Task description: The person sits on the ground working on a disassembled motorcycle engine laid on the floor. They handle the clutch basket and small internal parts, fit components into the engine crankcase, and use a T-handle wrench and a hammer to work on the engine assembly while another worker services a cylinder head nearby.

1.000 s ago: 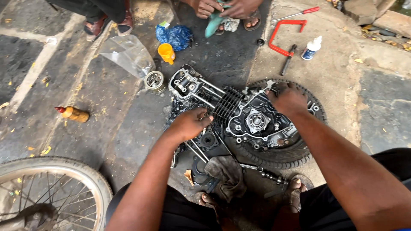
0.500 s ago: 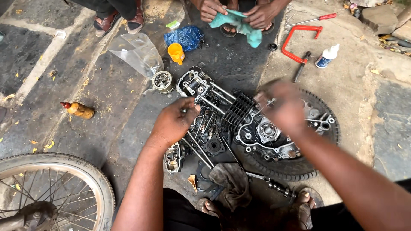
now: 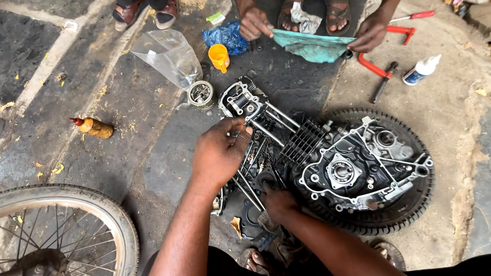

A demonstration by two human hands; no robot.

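Observation:
A stripped motorcycle engine lies on a tyre (image 3: 415, 202) on the ground. Its open crankcase (image 3: 358, 171) is on the right, the finned cylinder (image 3: 304, 143) in the middle and the cylinder head (image 3: 239, 100) at the upper left on long metal studs (image 3: 271, 135). My left hand (image 3: 220, 151) reaches over the studs, its fingertips pinched together just below the cylinder head. My right hand (image 3: 279, 202) is low in the middle, against a dark round part (image 3: 266, 179). Its fingers are hidden.
Another person's hands (image 3: 254, 23) hold a teal cloth (image 3: 312, 47) at the top. Around lie an orange cup (image 3: 220, 56), a plastic bag (image 3: 166, 53), a round gear part (image 3: 200, 94), a small bottle (image 3: 94, 128), a red clamp (image 3: 376, 65) and a white bottle (image 3: 420, 69). A spoked wheel (image 3: 66, 225) lies at lower left.
My right hand left the crankcase on the right and came down to the lower middle. My left hand moved up toward the cylinder head. The other person spread out the cloth.

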